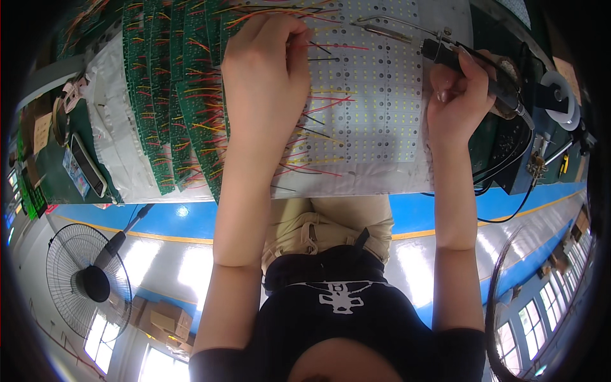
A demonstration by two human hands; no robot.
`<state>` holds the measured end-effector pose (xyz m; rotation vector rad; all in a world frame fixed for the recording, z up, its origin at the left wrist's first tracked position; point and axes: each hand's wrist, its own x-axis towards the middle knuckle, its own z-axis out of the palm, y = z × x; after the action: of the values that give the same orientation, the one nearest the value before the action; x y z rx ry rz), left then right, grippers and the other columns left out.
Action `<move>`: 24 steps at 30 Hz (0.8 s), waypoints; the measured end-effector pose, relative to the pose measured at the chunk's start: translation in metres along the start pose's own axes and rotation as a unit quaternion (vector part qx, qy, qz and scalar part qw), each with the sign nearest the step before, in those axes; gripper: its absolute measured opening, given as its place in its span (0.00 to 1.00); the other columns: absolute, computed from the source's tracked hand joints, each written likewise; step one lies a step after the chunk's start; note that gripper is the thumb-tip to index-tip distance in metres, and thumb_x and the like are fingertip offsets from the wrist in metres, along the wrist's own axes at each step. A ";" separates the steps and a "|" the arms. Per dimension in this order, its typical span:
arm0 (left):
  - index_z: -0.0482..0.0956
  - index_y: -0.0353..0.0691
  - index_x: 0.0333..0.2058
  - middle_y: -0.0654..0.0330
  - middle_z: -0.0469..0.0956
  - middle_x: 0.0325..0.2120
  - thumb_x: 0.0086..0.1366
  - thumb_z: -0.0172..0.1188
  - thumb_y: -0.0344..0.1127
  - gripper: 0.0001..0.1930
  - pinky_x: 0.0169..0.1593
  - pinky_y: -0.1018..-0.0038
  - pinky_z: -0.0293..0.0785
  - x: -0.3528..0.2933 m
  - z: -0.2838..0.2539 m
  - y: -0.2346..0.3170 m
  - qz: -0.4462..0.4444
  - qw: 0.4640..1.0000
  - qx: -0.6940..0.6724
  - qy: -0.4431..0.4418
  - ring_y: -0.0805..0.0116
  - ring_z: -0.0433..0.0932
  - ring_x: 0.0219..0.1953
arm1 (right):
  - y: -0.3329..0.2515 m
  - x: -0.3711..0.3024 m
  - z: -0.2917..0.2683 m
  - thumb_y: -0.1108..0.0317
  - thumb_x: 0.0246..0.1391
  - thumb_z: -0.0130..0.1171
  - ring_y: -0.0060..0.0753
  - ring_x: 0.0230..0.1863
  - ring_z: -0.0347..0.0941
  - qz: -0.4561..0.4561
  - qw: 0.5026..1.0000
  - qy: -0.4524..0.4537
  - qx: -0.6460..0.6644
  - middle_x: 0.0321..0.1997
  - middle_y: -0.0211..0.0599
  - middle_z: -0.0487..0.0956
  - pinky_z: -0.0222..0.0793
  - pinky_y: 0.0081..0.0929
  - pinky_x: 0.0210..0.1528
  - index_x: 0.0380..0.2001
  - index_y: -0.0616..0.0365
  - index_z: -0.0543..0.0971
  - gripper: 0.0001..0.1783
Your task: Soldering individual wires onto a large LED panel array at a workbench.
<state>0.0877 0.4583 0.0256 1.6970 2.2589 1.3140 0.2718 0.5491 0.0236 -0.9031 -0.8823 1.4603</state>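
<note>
My left hand [270,60] is closed in a pinch over the row of wired boards, palm down. Thin red and black wires [337,46] come out at its fingertips, which are partly hidden. In my right hand [461,95] is a black-handled soldering iron [441,55], gripped between thumb and fingers. A thin metal feed tube [407,24] is clamped along the iron, and its tip points left, above a white panel [401,121] dotted with small yellow squares and round holes. Left of the panel lie several green circuit boards [197,102] in overlapping strips, with red, yellow and black wires.
A white solder reel [557,95] on a stand is at the right, near black cables [503,175]. Past the boards at the left lie a phone [88,165] and a tape roll [62,113]. A floor fan [95,283] stands beyond the table's near edge.
</note>
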 end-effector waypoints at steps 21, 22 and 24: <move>0.77 0.37 0.25 0.58 0.73 0.24 0.45 0.57 0.22 0.06 0.34 0.67 0.68 -0.003 -0.009 0.004 0.053 0.998 -0.010 -0.018 0.58 0.71 0.30 | -0.001 0.001 0.000 0.76 0.43 0.55 0.19 0.11 0.56 0.017 0.998 -0.019 0.050 0.15 0.31 0.66 0.47 0.17 0.13 0.22 0.60 0.67 0.06; 0.77 0.37 0.25 0.58 0.73 0.24 0.45 0.57 0.22 0.06 0.35 0.67 0.68 -0.002 -0.009 0.004 0.050 0.998 -0.008 -0.021 0.58 0.71 0.30 | -0.001 0.000 0.001 0.76 0.42 0.55 0.19 0.10 0.55 0.015 0.999 -0.016 0.035 0.15 0.31 0.66 0.47 0.17 0.13 0.22 0.60 0.67 0.06; 0.77 0.36 0.25 0.58 0.73 0.24 0.45 0.56 0.21 0.06 0.35 0.67 0.68 -0.002 -0.010 0.004 0.053 0.998 -0.003 -0.021 0.58 0.71 0.30 | -0.002 0.000 0.002 0.76 0.42 0.55 0.18 0.11 0.55 0.019 0.999 -0.010 0.031 0.16 0.30 0.67 0.47 0.17 0.13 0.21 0.60 0.68 0.06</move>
<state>0.0868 0.4510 0.0337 1.8470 2.1676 1.2893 0.2705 0.5489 0.0261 -0.8638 -0.8345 1.5240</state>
